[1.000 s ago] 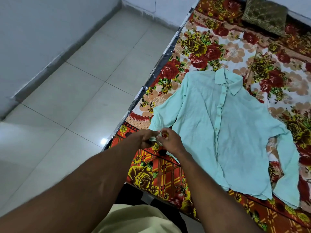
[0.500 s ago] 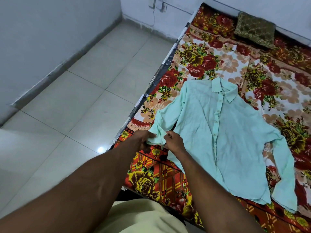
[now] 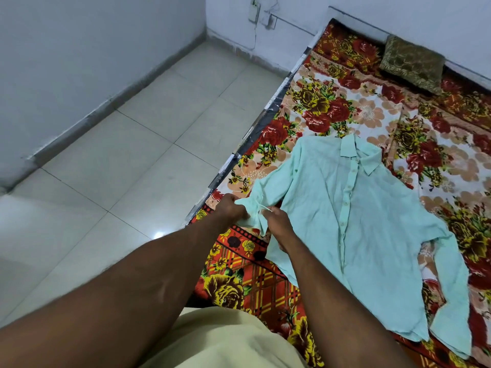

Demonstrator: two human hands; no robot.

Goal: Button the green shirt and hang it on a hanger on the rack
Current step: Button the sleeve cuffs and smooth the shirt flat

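A pale green shirt point(image 3: 356, 229) lies flat, front up, on a floral bed sheet point(image 3: 329, 107), collar toward the far wall and front placket closed along its length. Its near-left sleeve ends in a cuff point(image 3: 253, 211) at the bed's left edge. My left hand point(image 3: 231, 209) pinches the outer side of that cuff. My right hand point(image 3: 277, 223) grips the cuff's inner side, with a thin tie or edge of cloth between the fingers. The other sleeve trails down the right side. No hanger or rack is in view.
A brown patterned cushion point(image 3: 411, 63) sits at the head of the bed against the wall. The bed's dark left edge point(image 3: 255, 134) borders a pale tiled floor point(image 3: 127, 160). A wall socket with cables point(image 3: 261, 15) is at the far corner.
Both hands have stayed on the left cuff while spreading it slightly apart. The view has tilted up, showing more of the far wall and cushion.
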